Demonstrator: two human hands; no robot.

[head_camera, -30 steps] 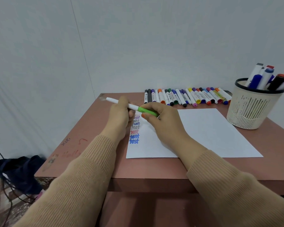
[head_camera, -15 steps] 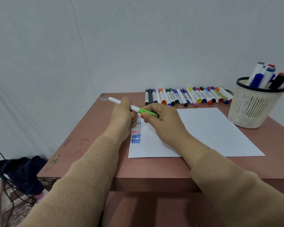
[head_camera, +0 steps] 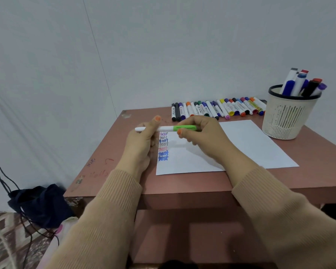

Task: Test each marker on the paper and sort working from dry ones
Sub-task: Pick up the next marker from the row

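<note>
You work at a reddish-brown table point(head_camera: 182, 183) pushed into the corner of a plain pale wall point(head_camera: 163, 45). Faint scribbles point(head_camera: 97, 167) mark its top at 9 o'clock. A white sheet of paper point(head_camera: 250, 144) lies in the middle, with a column of "test" words point(head_camera: 163, 146) in grey, red and blue down its left margin. Along the far edge at 12 o'clock lies a row of capped markers point(head_camera: 217, 109), side by side. At 2 o'clock, just beyond the paper's corner, stands a cream mesh pen holder point(head_camera: 287, 117) with several markers point(head_camera: 299, 82) upright in it. On the patterned floor at 8 o'clock sits a dark bag point(head_camera: 39, 204) with black cords point(head_camera: 0, 177) running from it.

You hold the green-capped marker point(head_camera: 167, 129) above the paper's top-left corner, over the written column. Your left hand point(head_camera: 142, 140) curls round the white barrel with the thumb lifted clear. Your right hand point(head_camera: 204, 136) pinches the green cap end between thumb and fingers.

A second ago the marker sloped, its white end raised toward 10 o'clock; now it lies nearly level, pointing toward 9 o'clock. Your left thumb has come up off the barrel. The cap remains seated, and the row, the holder and the paper are as they were.
</note>
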